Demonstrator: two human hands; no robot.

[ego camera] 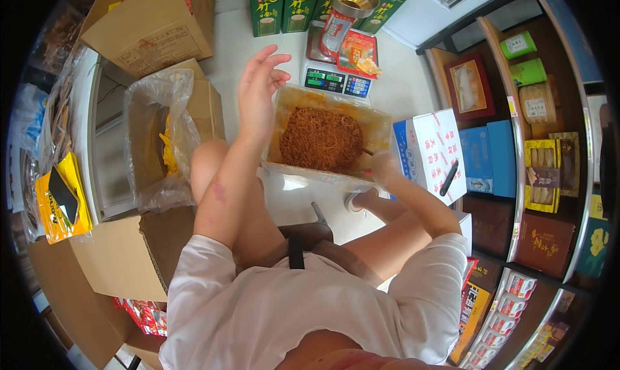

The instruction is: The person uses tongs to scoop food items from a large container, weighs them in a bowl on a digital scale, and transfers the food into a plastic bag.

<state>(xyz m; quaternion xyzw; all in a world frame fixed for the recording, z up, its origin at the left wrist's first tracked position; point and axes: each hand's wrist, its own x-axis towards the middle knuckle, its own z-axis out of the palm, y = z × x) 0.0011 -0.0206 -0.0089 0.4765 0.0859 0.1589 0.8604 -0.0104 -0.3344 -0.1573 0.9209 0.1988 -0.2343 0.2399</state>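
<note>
My left hand [261,86] is raised near the left edge of a plastic-lined box [380,123], its fingers slightly apart and nothing in it. A mound of brown-orange shredded food [319,140] fills the middle of the box. At the box's right front corner my right hand [387,169], blurred, grips a thin dark utensil handle [368,151] whose far end reaches the mound. Past the box stands a digital scale [336,80]. On its tray are an upright printed packet [334,30] with a brass-coloured funnel [355,0] at its top, and a flat orange-red packet [356,52].
A bag-lined carton [206,106] with yellow contents stands at left, below another carton [155,45]. To the right, a white-and-blue box [431,152] carries a black marker [449,178], beside stocked shelves [518,176]. Green gift boxes [295,6] line the back.
</note>
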